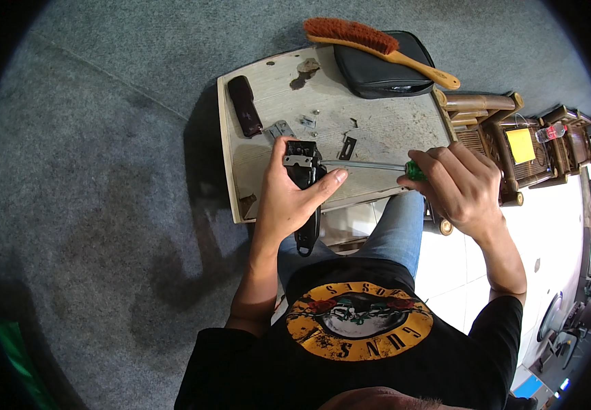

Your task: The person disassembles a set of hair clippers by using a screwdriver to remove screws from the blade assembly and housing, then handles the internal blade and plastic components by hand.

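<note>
My left hand point(283, 208) is wrapped round a black hair clipper point(307, 232) with its lid off. The clipper's head points away from me and its hanging loop hangs toward my lap. In my right hand point(465, 190) is a screwdriver point(370, 165) with a green handle. Its metal shaft runs level to the left, and the tip meets the side of the clipper's head beside my left thumb. Past the left hand lie a dark maroon clipper cover point(243, 106) and a metal clipper blade point(281, 130). A slotted dark plate point(347, 149) lies under the screwdriver's line.
Small metal parts point(308, 124) lie on the pale wooden table point(398, 126) amid hair clippings. At its far right, a wooden brush point(405, 60) with reddish bristles rests over a black zip case point(370, 75). Bamboo chairs point(480, 106) stand to the right, one with a yellow paper point(521, 146).
</note>
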`<state>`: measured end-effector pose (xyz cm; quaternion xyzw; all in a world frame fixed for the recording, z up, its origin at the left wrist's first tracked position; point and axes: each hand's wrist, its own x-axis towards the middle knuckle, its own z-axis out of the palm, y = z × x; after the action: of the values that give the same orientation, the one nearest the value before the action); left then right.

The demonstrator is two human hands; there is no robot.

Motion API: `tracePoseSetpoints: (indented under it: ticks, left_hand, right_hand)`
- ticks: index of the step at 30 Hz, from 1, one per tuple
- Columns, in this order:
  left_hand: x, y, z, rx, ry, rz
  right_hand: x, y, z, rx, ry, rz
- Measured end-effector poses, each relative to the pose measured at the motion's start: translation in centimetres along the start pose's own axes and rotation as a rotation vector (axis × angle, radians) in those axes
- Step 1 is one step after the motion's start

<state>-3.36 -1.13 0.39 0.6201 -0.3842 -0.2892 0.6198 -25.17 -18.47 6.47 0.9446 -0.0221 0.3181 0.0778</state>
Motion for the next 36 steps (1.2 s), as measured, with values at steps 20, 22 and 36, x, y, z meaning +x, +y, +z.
tracePoseSetpoints:
  ticks: [20,22,36]
  left_hand:
    - [0.1,0.0,0.1,0.004,0.001,0.010]
    - [0.1,-0.1,0.0,0.037,0.004,0.016]
    - [0.2,0.1,0.1,0.006,-0.002,0.026]
  right_hand:
    - [-0.1,-0.2,-1.1,0.060,-0.058,0.019]
    - [-0.4,-0.5,-1.1,0.221,-0.142,0.142]
    - [0.5,0.5,-0.6,-0.027,0.016,-0.032]
